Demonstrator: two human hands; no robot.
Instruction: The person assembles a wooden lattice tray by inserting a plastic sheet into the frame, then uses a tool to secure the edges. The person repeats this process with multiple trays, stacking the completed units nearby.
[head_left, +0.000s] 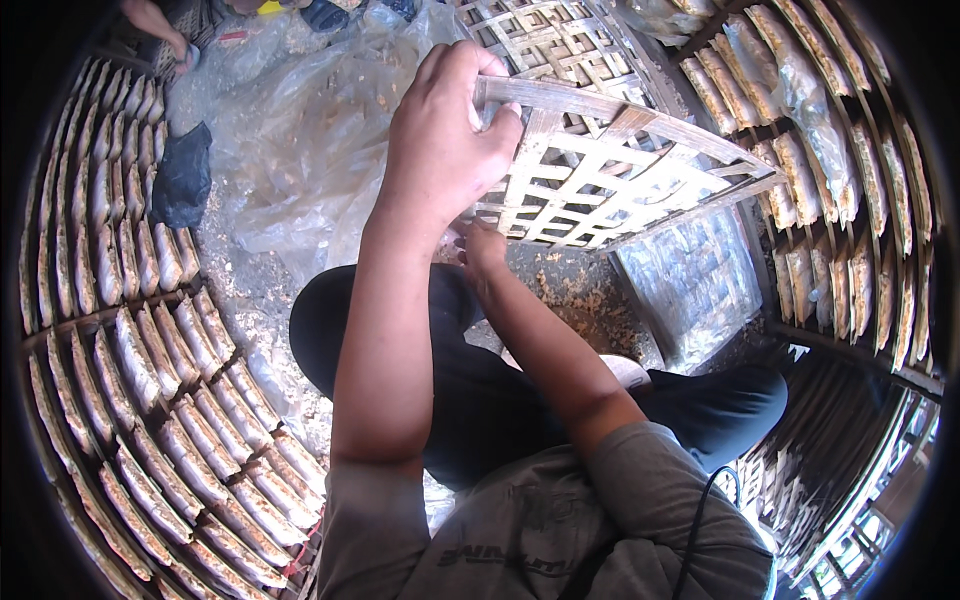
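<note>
A woven bamboo tray [590, 175] with an open lattice and a flat wooden frame is held up, tilted, in front of me. My left hand [445, 125] is closed round its upper left corner, with the thumb lying over the frame. Lower down, my right hand [484, 248] is closed at the tray's bottom left edge, its fingers partly hidden. A second lattice tray [560, 40] lies just beyond the raised one. Below the raised tray's right part sits a flat panel covered in clear plastic [690, 285].
Racks of stacked slabs in pale wrapping [200, 430] rise on my left, and similar slabs [800, 170] line the right. Crumpled plastic sheeting [300, 150] and a dark bag [183, 178] lie on the floor. Brown crumbs [580, 285] are scattered ahead. Another person's foot [187, 58] shows far left.
</note>
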